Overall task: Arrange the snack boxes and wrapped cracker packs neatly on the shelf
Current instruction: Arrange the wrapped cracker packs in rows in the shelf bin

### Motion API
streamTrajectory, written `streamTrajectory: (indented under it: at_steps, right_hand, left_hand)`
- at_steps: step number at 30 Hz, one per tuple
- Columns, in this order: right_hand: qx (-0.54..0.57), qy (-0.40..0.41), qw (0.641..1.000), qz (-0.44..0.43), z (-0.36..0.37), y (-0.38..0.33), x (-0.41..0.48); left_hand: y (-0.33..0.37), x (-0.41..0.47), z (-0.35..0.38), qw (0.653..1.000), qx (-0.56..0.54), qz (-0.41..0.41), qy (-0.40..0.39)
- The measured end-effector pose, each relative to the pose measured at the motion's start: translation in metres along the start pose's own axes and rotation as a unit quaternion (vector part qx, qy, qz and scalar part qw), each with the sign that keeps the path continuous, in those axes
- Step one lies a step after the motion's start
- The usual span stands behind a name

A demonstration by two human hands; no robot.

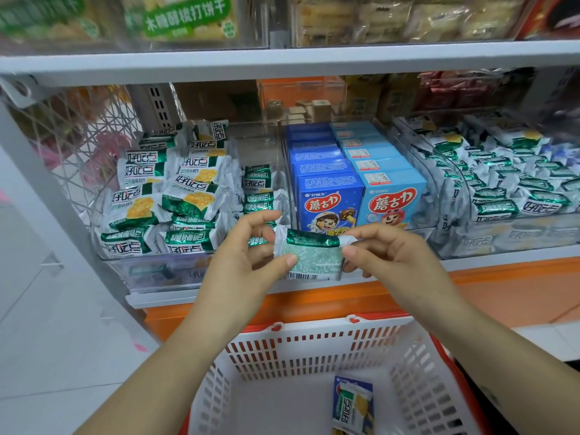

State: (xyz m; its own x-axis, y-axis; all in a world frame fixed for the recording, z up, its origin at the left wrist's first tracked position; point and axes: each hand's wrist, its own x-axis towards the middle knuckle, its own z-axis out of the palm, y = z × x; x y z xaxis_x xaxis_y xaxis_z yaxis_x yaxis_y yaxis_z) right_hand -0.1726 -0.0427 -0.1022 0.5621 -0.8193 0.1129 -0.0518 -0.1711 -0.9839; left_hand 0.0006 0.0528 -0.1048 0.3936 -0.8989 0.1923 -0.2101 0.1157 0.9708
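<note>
white basket (314, 337) nearest, one 好吃点 spare pack (353, 406) inside. left hand (248, 246) and right hand (386, 252) pinch held pack (314, 259) by its ends, long axis left-right, barcode face toward camera, just in front of the blue 蘑古力 boxes (329, 199).

I saw a white plastic basket (314, 350) with a red rim lowest in view, its walls slotted. White floor tiles (47, 340) lay to the left. An orange base (502, 284) ran across behind the basket. At left stood a silver wire panel (78, 127) in a crisscross pattern, and beside it a grey slotted post (160, 108). A clear bin (157, 271) showed at the front left. Far back, small tan cubes (310, 109) sat in a clear box, with blurred red packets (448, 92) to their right. Along the top, blurred green-labelled bags (185, 20) sat left of pale biscuit bags (408, 20).
</note>
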Motion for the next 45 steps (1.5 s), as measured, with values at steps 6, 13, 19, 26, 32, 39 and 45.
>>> streamTrajectory:
  at_steps: [6, 13, 19, 26, 32, 39, 45]
  right_hand:
    - [0.004, 0.017, 1.0, -0.016, 0.001, -0.002, -0.002]
    - [0.076, 0.015, 0.996, 0.036, -0.003, -0.001, 0.003]
    - [0.166, 0.016, 0.98, 0.105, -0.004, -0.001, 0.004]
    - [-0.308, -0.113, 0.926, -0.186, 0.001, -0.028, -0.001]
    - [-0.433, -0.043, 0.852, -0.292, 0.018, -0.049, 0.025]
    - [-0.437, -0.042, 0.857, -0.271, 0.039, -0.078, 0.079]
    - [-0.584, -0.098, 0.77, -0.239, 0.052, -0.081, 0.141]
  left_hand:
    - [-0.002, 0.0, 0.003, 0.999, 0.029, -0.021, -0.013]
    - [0.004, -0.003, 0.008, 0.998, 0.006, -0.048, -0.026]
    - [-0.001, -0.001, 0.007, 0.975, -0.121, -0.175, -0.066]
    - [0.01, 0.007, -0.003, 0.931, -0.247, -0.267, -0.012]
    - [0.026, 0.009, -0.025, 0.942, -0.252, -0.223, 0.001]
    - [0.044, 0.024, -0.077, 0.995, 0.067, -0.016, 0.079]
    - [0.05, 0.059, -0.127, 0.965, 0.217, 0.092, 0.11]
